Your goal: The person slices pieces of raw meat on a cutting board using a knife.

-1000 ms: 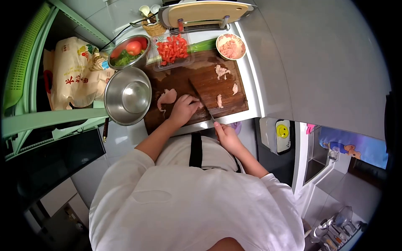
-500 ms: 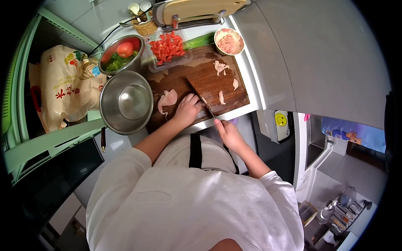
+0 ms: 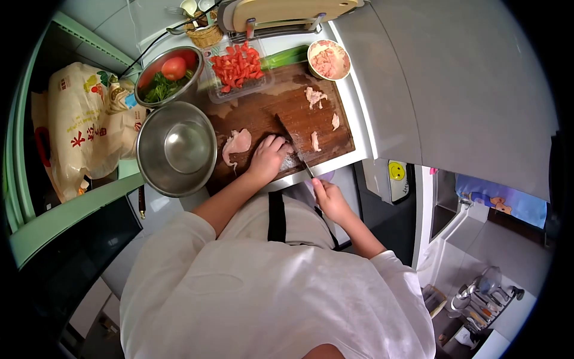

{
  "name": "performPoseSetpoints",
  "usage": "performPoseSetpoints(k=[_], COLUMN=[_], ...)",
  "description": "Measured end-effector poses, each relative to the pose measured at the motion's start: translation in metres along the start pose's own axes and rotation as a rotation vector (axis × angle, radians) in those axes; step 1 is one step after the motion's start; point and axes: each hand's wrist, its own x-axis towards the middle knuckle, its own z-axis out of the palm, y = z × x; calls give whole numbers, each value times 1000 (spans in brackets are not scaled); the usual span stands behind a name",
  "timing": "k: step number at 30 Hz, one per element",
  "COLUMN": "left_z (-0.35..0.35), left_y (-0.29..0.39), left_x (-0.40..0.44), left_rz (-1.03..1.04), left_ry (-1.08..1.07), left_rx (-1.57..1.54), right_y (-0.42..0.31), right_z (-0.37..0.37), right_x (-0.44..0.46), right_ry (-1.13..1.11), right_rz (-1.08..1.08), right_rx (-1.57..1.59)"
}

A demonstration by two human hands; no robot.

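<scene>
While the left hand [image 3: 268, 157] curls, the right hand [image 3: 332, 201] clasps a knife [image 3: 296, 147].

A loose white top [image 3: 281, 293] with short sleeves [image 3: 397, 278] is worn above pale cloth [image 3: 302, 221] with a black band [image 3: 277, 216].

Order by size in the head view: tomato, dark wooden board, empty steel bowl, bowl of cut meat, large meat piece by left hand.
1. Dark wooden board
2. Empty steel bowl
3. Bowl of cut meat
4. Tomato and large meat piece: too alike to rank.
</scene>
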Motion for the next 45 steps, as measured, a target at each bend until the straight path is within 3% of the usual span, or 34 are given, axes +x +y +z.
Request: performPoseSetpoints(k=[3,21,24,28,37,45], left_z=[1,-4,-5,-8,-9,-7], left_y=[2,4,5,1,1,0], left_x=[2,0,-1,-5,-9,-14], left_rz=[2,-9,13,31,22,9], left_ry=[73,47,65,89,102,149], left_rx=[-33,8,0,22,-43,10], right_y=[1,14,10,-6,4,-11], right_z=[5,9,14,6,0,-8], right_x=[12,20,31,33,57,39], right_ry=[32,71,135,83,259,136], right_rz=[-23,55,-22,123,-60,-11], right_rx=[9,110,133,185,4,127])
